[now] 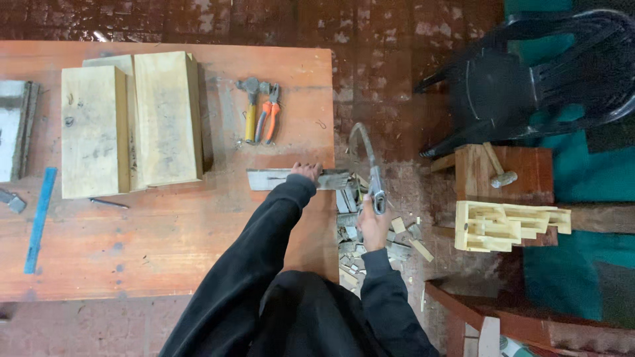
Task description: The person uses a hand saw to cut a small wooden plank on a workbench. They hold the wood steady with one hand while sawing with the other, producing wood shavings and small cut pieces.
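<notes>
My left hand (305,171) presses down on a grey wooden strip (268,179) that lies across the right edge of the reddish workbench (165,244), its end sticking out past the edge. My right hand (374,226) grips the handle of a hacksaw (368,162), whose curved frame reaches up and over the strip's overhanging end. Both arms are in black sleeves.
Pale wooden blocks (132,122) stand at the bench's left, with a hammer (251,106) and orange pliers (268,118) behind the strip and a blue ruler (40,218) at far left. Offcuts (360,248) litter the floor. A black chair (529,79), a stool with a mallet (499,173) and a wooden lattice (506,225) stand right.
</notes>
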